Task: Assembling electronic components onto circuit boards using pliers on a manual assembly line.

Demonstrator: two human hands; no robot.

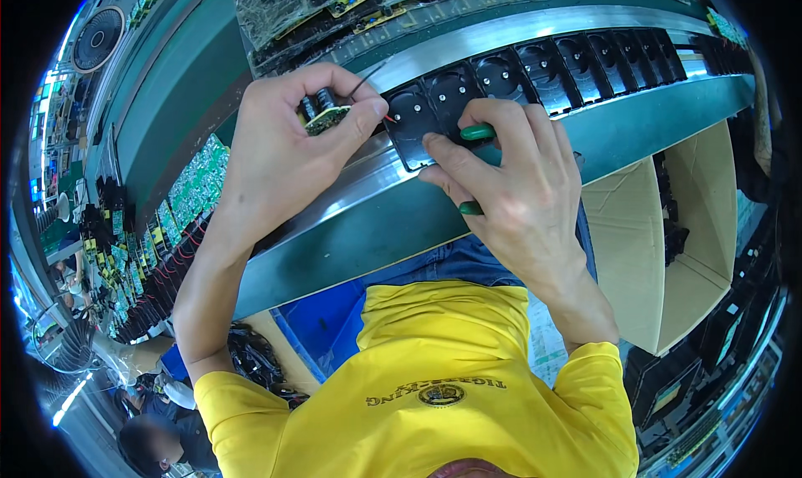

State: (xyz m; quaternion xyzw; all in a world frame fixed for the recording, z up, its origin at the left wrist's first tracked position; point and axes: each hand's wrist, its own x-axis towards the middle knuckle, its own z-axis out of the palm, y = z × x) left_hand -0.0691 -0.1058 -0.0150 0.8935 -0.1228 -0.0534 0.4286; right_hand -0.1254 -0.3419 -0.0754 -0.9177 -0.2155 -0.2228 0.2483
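Observation:
My left hand [288,148] pinches a small circuit board [327,120] between thumb and fingers, raised over the near end of the row. Dark cylindrical capacitors [317,100] stand on the board, and a thin dark wire [368,77] sticks up beside my fingertips. A short red wire [389,119] shows by my thumb, at the first black plastic case [409,131]. My right hand [510,165] is closed around a tool with two green handles [478,132]; its working end is hidden. The right fingertips rest at the edge of that first case.
Several more black cases [576,64] continue along the metal rail [351,190] to the right. Bubble-wrapped circuit boards [292,18] lie at the back. Green boards [196,181] and red wires crowd the left. An open cardboard box [626,244] stands right. Another person [163,436] sits lower left.

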